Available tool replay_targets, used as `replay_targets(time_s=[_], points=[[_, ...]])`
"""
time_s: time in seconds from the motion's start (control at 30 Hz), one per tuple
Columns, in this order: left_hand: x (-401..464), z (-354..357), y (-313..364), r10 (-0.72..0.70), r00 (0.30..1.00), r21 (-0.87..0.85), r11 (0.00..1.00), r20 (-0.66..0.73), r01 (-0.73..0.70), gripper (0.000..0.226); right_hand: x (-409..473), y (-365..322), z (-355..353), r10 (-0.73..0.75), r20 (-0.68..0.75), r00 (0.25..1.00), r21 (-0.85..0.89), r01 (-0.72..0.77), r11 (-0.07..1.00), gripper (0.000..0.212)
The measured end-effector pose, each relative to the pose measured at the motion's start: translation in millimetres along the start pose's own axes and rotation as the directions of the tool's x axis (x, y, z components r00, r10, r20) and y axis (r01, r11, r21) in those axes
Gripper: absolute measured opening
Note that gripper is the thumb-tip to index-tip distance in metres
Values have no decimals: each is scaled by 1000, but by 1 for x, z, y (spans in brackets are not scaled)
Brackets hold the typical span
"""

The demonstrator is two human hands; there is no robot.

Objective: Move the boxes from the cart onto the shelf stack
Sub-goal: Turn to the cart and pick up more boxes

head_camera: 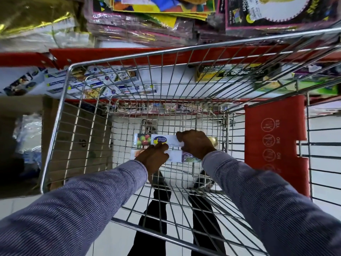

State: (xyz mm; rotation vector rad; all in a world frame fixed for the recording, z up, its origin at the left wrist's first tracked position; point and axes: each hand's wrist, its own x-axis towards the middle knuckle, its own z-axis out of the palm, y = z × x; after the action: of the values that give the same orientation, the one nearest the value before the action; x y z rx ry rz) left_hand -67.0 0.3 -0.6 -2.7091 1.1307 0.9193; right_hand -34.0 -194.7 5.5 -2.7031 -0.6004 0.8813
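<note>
Two long white boxes lie side by side at the bottom of a wire shopping cart (62,100). The far box (147,139) has a fruit picture and a blue logo; my right hand (196,143) is closed over its right end. The near box (176,156) lies just below it, and my left hand (154,158) rests on its left part with fingers curled over the edge between the two boxes. Beyond the cart, a stack of similar long boxes (103,82) lies on a white shelf with a red edge.
A red shelf rail (114,54) runs across above the cart. Green and black wrap boxes (230,72) sit on the shelf at right. An open cardboard carton (24,126) stands left of the cart. The red child-seat flap (275,145) is at right. Packaged goods fill the upper shelf.
</note>
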Motion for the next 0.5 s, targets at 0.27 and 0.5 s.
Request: replay_targets(time_s=[0.27,0.5], points=[[-6,-47,6,-99,995,-190,977,-15,95,35,-5,6,-36,70,-35,997,-19,-71,997,80],[-66,-145,-6,-77,963,-362,932,-257,-22,45,-47,-2,-163,-49,-125,991,-37,45,998,50]])
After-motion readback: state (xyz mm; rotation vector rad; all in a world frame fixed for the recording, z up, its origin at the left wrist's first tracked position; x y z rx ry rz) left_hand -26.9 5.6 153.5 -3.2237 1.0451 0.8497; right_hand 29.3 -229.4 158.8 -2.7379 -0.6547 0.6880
